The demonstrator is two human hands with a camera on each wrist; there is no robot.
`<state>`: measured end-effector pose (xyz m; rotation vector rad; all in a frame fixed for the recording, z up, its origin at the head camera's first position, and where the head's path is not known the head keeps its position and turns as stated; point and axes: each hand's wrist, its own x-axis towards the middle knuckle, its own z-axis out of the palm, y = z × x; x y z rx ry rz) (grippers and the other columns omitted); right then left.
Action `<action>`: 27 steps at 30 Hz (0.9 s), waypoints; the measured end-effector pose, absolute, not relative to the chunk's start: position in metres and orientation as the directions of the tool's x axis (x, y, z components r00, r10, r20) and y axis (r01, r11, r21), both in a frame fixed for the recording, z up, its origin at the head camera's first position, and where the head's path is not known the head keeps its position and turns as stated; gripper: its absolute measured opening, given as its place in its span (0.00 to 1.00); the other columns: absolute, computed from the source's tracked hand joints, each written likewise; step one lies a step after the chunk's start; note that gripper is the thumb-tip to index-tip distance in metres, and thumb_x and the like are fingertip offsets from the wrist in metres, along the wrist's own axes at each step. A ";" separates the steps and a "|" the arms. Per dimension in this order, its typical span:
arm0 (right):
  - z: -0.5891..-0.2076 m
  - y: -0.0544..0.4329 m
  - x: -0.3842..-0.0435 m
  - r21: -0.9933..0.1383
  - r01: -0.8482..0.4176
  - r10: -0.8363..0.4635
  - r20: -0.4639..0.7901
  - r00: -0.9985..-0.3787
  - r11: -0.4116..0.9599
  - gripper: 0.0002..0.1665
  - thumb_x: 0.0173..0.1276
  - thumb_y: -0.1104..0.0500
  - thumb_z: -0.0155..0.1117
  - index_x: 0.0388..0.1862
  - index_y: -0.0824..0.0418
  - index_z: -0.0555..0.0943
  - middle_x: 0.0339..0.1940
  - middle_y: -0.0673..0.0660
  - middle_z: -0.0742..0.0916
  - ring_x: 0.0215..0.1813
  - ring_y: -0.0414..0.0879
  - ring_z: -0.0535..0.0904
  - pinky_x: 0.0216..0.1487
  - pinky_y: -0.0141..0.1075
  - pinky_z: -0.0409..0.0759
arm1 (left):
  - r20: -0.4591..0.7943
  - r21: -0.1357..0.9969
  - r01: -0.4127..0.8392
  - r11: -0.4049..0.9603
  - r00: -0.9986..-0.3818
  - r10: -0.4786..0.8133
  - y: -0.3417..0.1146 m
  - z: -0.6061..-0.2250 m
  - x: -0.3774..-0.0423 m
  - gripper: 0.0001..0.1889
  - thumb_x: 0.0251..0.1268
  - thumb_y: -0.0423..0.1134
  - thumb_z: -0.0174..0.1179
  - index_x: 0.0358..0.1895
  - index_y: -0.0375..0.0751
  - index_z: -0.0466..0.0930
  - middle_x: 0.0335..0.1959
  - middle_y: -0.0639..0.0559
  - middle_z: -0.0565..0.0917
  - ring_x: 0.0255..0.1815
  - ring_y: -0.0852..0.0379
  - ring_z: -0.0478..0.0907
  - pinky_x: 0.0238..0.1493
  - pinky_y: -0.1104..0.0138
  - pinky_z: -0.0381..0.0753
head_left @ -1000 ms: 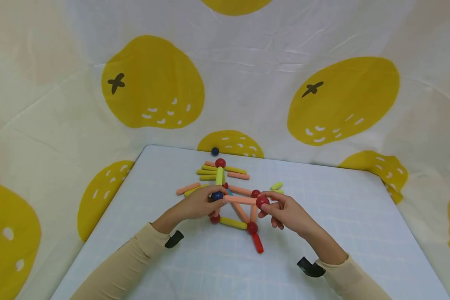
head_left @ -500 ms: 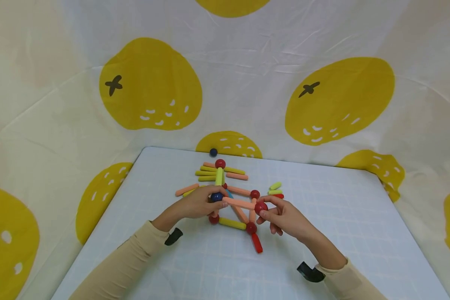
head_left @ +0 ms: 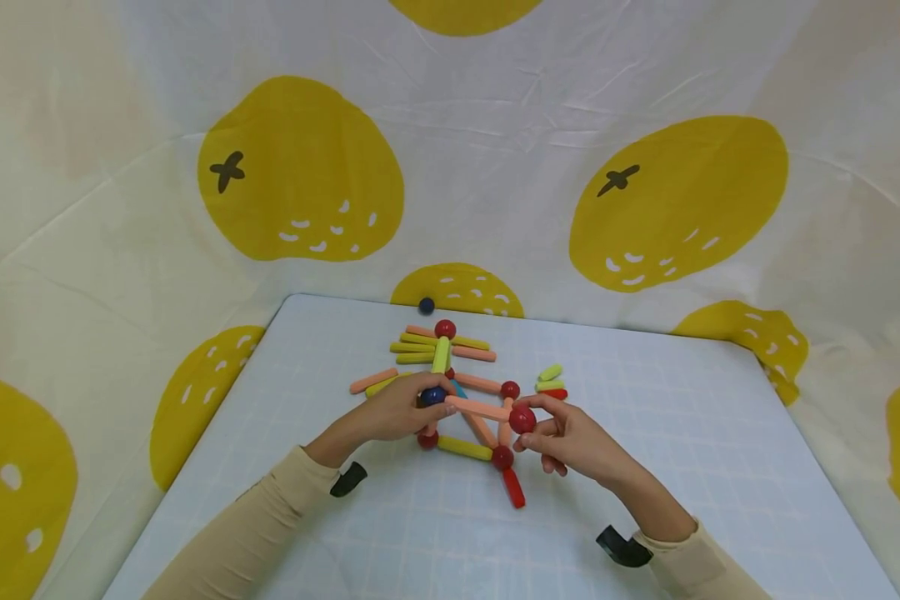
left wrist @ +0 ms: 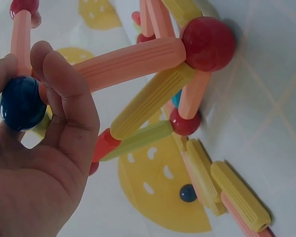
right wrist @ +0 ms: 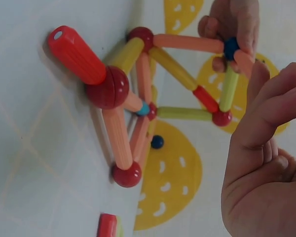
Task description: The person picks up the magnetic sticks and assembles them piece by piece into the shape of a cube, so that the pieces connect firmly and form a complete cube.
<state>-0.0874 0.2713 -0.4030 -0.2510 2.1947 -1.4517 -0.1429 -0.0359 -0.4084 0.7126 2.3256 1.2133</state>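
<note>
My left hand (head_left: 399, 410) pinches a dark blue ball (left wrist: 22, 103) between thumb and fingers, at a raised corner of a ball-and-rod frame. From that ball a salmon rod (head_left: 480, 408) reaches right to a red ball (head_left: 522, 419), which my right hand (head_left: 577, 435) pinches. Below, several red balls (right wrist: 107, 88) are joined by rods flat on the table, with a red rod (head_left: 513, 487) sticking out towards me. A yellow-green rod (right wrist: 185, 113) runs to a second raised red ball (right wrist: 221, 117). In the right wrist view, the ball my right hand holds is hidden.
Behind the frame lie several loose yellow (head_left: 414, 358) and salmon rods (head_left: 474, 354). A loose blue ball (head_left: 426, 306) sits at the table's back edge. Short green and red rods (head_left: 551, 386) lie to the right. A patterned cloth (head_left: 487, 167) hangs behind the white table (head_left: 682, 433).
My right hand has lowered slightly with the red ball, so the salmon rod slopes down to the right. A short red rod behind that hand has come into view. The left hand stays on the blue ball.
</note>
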 end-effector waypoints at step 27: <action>-0.449 0.276 -0.236 -0.781 0.257 -0.186 -0.427 -0.885 0.569 0.30 0.81 0.46 0.54 0.75 0.57 0.68 0.55 0.59 0.89 0.36 0.49 0.81 0.39 0.31 0.77 | -0.132 0.867 0.211 0.452 -0.777 0.615 -0.037 -0.411 -0.141 0.11 0.75 0.53 0.59 0.52 0.54 0.78 0.32 0.33 0.83 0.23 0.59 0.74 0.26 0.70 0.70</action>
